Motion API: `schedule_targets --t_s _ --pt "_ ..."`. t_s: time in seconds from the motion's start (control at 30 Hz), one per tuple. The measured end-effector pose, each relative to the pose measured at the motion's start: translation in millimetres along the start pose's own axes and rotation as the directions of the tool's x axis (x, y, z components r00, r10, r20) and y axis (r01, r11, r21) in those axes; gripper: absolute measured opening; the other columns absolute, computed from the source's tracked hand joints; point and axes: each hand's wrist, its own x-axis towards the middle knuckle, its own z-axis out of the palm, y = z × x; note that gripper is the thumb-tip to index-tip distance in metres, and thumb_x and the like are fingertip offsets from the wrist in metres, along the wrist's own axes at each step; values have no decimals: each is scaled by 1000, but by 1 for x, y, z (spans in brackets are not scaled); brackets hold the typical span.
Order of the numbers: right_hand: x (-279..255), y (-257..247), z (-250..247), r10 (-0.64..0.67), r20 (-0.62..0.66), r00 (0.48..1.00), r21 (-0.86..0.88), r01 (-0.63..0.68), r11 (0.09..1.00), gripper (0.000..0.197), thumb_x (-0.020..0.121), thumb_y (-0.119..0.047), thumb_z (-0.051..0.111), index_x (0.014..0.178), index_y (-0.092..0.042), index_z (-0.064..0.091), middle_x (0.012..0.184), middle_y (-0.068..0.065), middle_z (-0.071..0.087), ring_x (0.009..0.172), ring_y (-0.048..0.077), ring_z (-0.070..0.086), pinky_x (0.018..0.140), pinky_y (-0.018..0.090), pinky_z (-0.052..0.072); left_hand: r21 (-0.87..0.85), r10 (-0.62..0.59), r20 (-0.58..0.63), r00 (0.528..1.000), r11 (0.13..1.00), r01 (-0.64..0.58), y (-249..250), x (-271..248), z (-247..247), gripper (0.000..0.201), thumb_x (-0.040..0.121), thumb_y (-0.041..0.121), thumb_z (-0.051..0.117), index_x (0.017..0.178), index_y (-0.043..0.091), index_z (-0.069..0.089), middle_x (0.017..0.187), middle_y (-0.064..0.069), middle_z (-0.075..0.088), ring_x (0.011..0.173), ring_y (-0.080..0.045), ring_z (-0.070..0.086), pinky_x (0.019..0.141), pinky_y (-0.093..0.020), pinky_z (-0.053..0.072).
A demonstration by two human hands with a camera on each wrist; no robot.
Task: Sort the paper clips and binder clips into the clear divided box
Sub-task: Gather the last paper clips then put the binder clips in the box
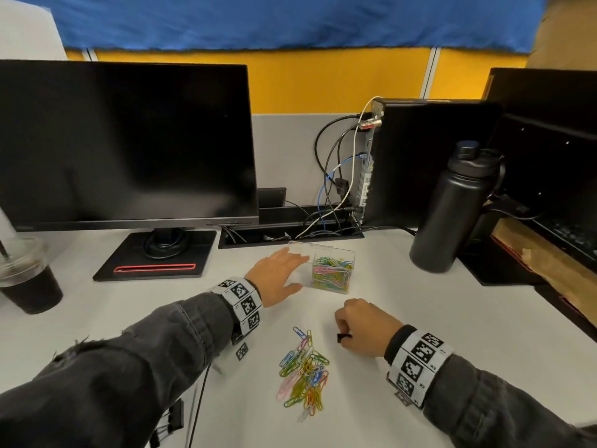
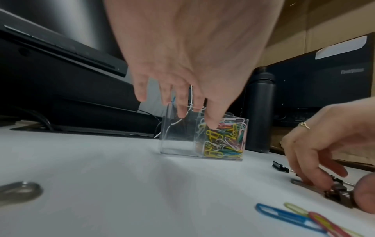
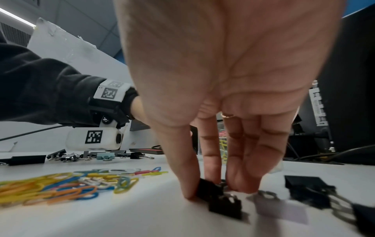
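Observation:
The clear divided box point(image 1: 332, 253) stands mid-desk; its right compartment is full of coloured paper clips point(image 1: 331, 273) and its left one looks empty. My left hand point(image 1: 298, 273) rests against the box's left end with fingers spread and nearly straight; in the left wrist view the fingers point(image 2: 182, 110) hang over the box point(image 2: 178, 144) rim. My right hand point(image 1: 342, 334) is curled on the desk and pinches a small black binder clip point(image 3: 207, 186) between thumb and fingers. A loose pile of paper clips point(image 1: 305, 373) lies near me.
More black binder clips point(image 3: 308, 190) lie right of my right hand, and several others point(image 1: 168, 418) sit by my left elbow. A monitor point(image 1: 126, 140) stands at the back left, a black bottle point(image 1: 455, 208) at the right, and an iced drink cup point(image 1: 29, 279) at the far left.

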Motion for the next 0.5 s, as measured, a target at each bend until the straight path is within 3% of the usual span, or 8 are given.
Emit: schedule_targets --t_s 0.1,0.17,0.27,0.33,0.43,0.5 --pt "-6 5 -2 20 5 1000 -6 -20 1000 11 85 -22 60 82 -17 51 92 0 44 81 18 44 69 26 36 66 -4 -93 996 998 11 -3 -3 -3 49 95 39 47 141 27 37 146 0 41 137 -19 32 113 -39 28" --pt "-9 2 -4 2 -18 1000 -10 -2 1000 9 84 -21 60 87 -15 55 94 0 45 82 17 43 69 25 35 157 22 -192 981 988 8 -4 -4 -9 35 95 39 46 128 29 53 126 4 60 119 -17 49 99 -35 40" --pt "-10 -11 -7 -107 -49 993 33 108 994 26 85 -27 63 107 -14 58 105 1 50 90 15 46 77 26 39 189 -28 -233 972 979 73 -4 -10 -15 25 95 39 46 111 34 63 103 7 68 101 -16 55 87 -32 42" --pt "-11 -22 -5 -227 -21 974 127 228 965 47 82 -35 70 123 -18 55 122 -1 52 106 15 48 91 26 40 191 -57 -229 972 976 102 -5 -17 -16 22 94 39 47 106 35 65 98 8 69 97 -14 55 86 -31 40" --pt "-11 -36 2 -376 149 915 187 347 919 91 70 -41 81 145 -27 32 154 -4 26 139 10 25 116 27 22 193 -84 -223 971 973 128 -9 -31 -17 18 93 39 50 103 35 65 96 9 68 95 -13 55 87 -30 41" --pt "-8 -40 6 -399 235 886 117 382 917 106 66 -39 84 150 -33 19 160 -5 8 145 12 8 119 31 12 194 -110 -203 973 970 150 -12 -43 -20 17 93 39 52 102 36 65 96 8 67 95 -13 56 87 -31 42"
